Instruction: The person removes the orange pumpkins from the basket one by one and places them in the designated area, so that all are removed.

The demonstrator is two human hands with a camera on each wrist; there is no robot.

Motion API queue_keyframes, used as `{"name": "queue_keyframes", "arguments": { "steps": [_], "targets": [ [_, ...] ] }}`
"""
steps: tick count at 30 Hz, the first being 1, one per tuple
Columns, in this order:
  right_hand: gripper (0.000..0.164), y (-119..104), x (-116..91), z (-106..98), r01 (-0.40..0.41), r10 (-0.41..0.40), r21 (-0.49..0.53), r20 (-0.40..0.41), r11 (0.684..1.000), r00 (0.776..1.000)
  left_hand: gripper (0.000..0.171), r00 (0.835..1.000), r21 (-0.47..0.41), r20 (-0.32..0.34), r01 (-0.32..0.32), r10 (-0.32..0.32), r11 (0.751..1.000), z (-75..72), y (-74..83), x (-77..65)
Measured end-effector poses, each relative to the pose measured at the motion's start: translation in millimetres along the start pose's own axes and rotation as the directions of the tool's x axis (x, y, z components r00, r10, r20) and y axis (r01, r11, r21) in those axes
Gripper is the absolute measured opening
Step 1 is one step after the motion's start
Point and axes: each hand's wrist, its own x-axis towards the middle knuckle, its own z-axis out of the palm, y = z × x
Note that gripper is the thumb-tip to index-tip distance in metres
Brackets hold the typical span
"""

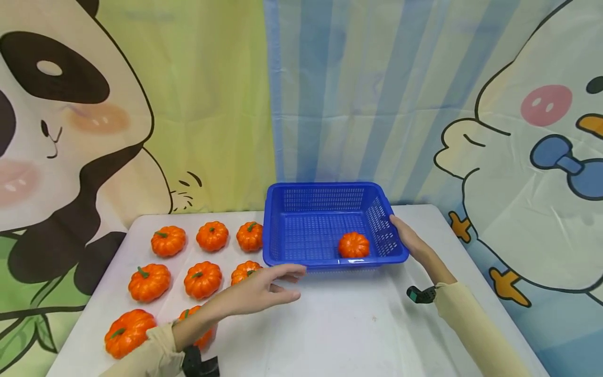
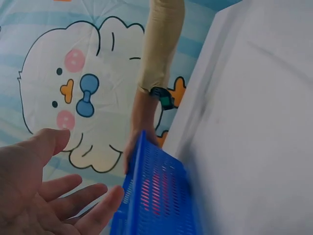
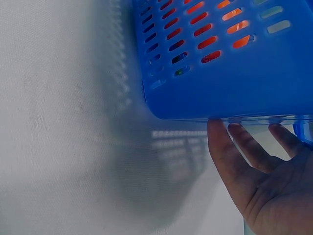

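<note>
A blue plastic basket (image 1: 320, 264) with slotted walls stands at the far middle of the white table. One small orange pumpkin (image 1: 354, 245) lies inside, towards its front right, and shows through the slots in the right wrist view. My right hand (image 1: 411, 238) is against the outside of the basket's right end; in the right wrist view its extended fingertips (image 3: 220, 134) touch the wall. In front of the basket's left part hovers my left hand (image 1: 264, 289), fingers spread and holding nothing. Its forearm partly covers a pumpkin (image 1: 204, 337) below it.
Several orange pumpkins with green stems, such as this pumpkin (image 1: 202, 280), sit in rows on the left of the white table (image 1: 330, 335). Behind the table hangs a curtain (image 1: 325, 104) printed with a panda and a chick.
</note>
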Motion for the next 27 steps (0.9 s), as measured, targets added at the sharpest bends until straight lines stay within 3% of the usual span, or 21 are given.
{"name": "queue_keyframes", "arguments": {
  "steps": [3, 7, 11, 14, 17, 19, 22, 24, 27],
  "targets": [
    [0.078, 0.9, -1.2, -2.0, 0.0, 0.0, -0.002, -0.007, 1.0, 1.0, 0.049, 0.998, 0.035, -0.006, -0.063, 0.064, 0.997, -2.9, 12.4, 35.2],
    [0.078, 0.6, -3.9, -5.9, -0.004, 0.004, 0.0, -0.018, 1.0, 1.0, 0.049, 0.995, 0.124, -0.014, -0.095, 0.097, 0.988, -7.9, 26.7, 95.8],
    [0.077, -0.6, -5.5, -7.7, -0.009, 0.009, 0.008, -0.02, 1.0, 1.0, 0.048, 0.998, 0.049, 0.056, -0.01, 0.007, 0.999, -18.2, 40.7, 153.4],
    [0.075, -0.7, -4.4, -7.2, -0.005, 0.006, 0.023, -0.02, 1.0, 1.0, 0.05, 0.989, 0.069, 0.12, 0.075, -0.083, 0.995, -25.4, 47.4, 186.1],
    [0.073, -1.0, -2.3, -4.9, 0.001, 0.0, 0.04, -0.018, 0.999, 1.0, 0.052, 0.984, 0.171, 0.143, 0.083, -0.108, 0.982, -31.3, 44.5, 212.0],
    [0.073, -1.2, -1.1, -2.9, -0.003, 0.004, 0.042, -0.017, 0.999, 1.0, 0.052, 0.99, 0.19, 0.114, 0.066, -0.089, 0.98, -36.3, 37.3, 226.2],
    [0.074, -1.1, 0.6, -0.8, -0.004, 0.004, 0.033, -0.02, 0.999, 1.0, 0.05, 0.998, 0.117, 0.02, 0.062, -0.065, 0.991, -45.6, 20.0, 243.8],
    [0.075, -0.8, 1.3, 0.2, -0.002, 0.002, 0.034, -0.025, 0.999, 1.0, 0.05, 0.996, 0.05, -0.017, 0.085, -0.085, 0.995, -51.1, 9.0, 251.0],
    [0.075, -0.2, 1.2, 2.1, 0.0, 0.001, 0.04, -0.022, 0.999, 1.0, 0.051, 0.985, -0.011, 0.032, 0.167, -0.167, 0.986, -55.3, -3.8, 255.1]
  ]
}}
